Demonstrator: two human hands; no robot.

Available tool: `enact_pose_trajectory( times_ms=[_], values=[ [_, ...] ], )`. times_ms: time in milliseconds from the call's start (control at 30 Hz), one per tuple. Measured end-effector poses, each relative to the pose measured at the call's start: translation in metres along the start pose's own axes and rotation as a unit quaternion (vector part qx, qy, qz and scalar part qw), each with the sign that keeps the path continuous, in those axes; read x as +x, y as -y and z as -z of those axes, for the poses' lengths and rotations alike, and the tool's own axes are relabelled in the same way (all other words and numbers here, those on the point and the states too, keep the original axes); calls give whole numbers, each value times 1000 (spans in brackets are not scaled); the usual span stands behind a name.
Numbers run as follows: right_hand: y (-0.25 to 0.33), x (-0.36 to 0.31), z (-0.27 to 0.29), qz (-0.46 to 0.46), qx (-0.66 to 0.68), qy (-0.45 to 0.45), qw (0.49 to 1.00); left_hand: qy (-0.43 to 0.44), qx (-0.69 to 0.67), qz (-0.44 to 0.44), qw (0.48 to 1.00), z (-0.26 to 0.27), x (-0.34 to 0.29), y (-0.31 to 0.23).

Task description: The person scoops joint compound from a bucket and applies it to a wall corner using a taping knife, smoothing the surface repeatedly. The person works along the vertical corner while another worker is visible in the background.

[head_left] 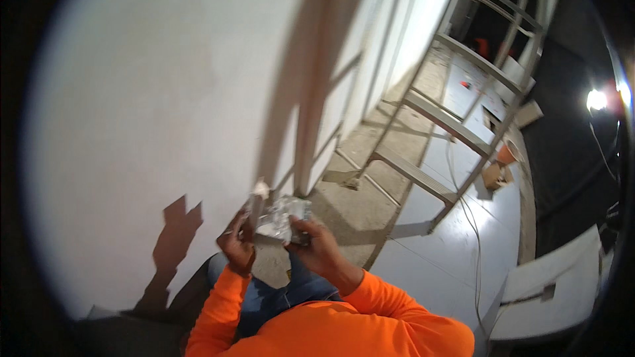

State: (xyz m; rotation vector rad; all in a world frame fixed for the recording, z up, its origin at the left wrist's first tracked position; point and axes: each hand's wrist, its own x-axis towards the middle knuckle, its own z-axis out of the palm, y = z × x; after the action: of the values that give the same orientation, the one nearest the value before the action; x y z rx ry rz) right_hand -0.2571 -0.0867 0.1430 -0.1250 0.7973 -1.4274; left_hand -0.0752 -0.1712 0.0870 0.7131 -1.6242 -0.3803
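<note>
In front of my lap, close to the white wall, both hands are raised together. My right hand (317,246) is closed on the right end of a flat grey plate (283,218), thumb on top. Whitish, uneven, glinting material covers much of the plate's face. My left hand (237,243) is closed around a narrow upright blade-like piece (256,206) with a pale lump at its top. This piece stands against the plate's left end; whether the two touch I cannot tell. Blur hides the exact kind of both.
A metal stepladder (430,116) stands ahead to the right. A cable (471,218) runs over the pale floor sheets (430,268). An orange bucket (508,152) and a cardboard box (495,176) lie beyond the ladder. A bright lamp (596,100) shines at the right; a white panel (552,291) lies nearer.
</note>
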Motion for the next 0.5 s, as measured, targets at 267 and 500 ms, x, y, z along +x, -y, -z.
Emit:
enact_pose_trajectory(
  times_ms=[267,500],
  values=[
    [13,-22,-15,41,-11,36,998,83,8,-64,995,2,7,10],
    [98,-31,-44,218,1,-5,976,43,30,-154,987,53,111,4]
  ],
)
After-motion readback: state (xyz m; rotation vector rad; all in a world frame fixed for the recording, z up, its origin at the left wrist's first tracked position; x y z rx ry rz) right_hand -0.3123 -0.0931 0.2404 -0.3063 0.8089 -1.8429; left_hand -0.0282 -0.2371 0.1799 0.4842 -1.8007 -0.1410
